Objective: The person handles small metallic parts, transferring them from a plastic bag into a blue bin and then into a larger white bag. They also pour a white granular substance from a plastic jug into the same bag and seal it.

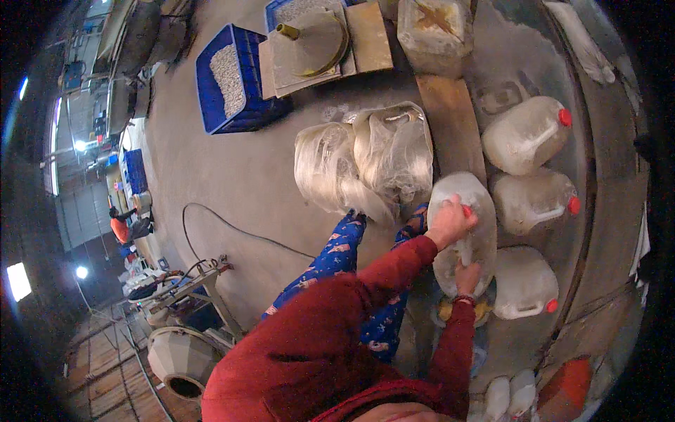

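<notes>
A large translucent white plastic jug [484, 239] is in front of me, beside the wooden board on the floor. My left hand [450, 224] has its fingers closed round the jug's red cap [467, 211]. Lower on the same jug, my right hand [467, 277] grips the handle [465, 251]. Part of the jug is hidden by my hands. Next to it, on the right, lie similar jugs with red caps: an upper jug [524, 137], a middle jug [531, 200] and a lower jug [524, 281].
Bundles in clear plastic wrap [394, 151] lie by my feet. Farther off are a blue crate [218, 116] of white pellets, a round lid-like piece [313, 49] with a spout, and a dusty container [434, 42]. A drum mixer [183, 362] and another person [121, 226] are at left.
</notes>
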### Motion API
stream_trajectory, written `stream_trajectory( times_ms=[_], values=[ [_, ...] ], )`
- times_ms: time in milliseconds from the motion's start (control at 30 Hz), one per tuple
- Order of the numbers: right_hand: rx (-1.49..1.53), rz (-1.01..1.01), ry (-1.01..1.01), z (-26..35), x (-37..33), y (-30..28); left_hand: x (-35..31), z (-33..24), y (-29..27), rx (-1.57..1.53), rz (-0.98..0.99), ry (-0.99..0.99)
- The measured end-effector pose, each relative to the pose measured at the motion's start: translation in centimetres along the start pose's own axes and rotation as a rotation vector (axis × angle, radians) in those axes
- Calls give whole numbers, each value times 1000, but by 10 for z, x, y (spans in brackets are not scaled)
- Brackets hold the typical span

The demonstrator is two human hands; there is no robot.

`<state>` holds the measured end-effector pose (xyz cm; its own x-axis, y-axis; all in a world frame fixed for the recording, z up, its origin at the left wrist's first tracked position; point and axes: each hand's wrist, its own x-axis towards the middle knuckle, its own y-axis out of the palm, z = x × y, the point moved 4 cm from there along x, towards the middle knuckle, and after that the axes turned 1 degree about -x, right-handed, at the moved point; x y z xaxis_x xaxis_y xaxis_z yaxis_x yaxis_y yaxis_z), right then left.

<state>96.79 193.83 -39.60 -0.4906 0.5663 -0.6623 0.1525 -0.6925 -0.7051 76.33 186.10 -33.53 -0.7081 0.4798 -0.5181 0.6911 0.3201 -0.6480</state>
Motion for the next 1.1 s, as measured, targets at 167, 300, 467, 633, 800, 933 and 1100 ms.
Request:
stream_trajectory(
  times_ms=[167,300,467,633,800,933,1100],
  values=[
    [124,-63,-69,5,3,-7,3,38,-41,-522,-279,-414],
    [134,47,27,9,1,-9,65,103,-123,-386,-564,-210],
    [51,-77,39,-5,-3,-6,231,202,-210,326,-436,22],
    [145,-11,64,-23,-10,-6,356,257,-250,737,-371,241],
    [126,-25,-11,2,-18,-22,418,308,-250,657,-418,310],
    [23,-31,100,-8,-17,-14,427,323,-244,848,-160,419],
    [90,-25,57,-1,-12,-18,362,275,-233,658,-573,475]
  ],
)
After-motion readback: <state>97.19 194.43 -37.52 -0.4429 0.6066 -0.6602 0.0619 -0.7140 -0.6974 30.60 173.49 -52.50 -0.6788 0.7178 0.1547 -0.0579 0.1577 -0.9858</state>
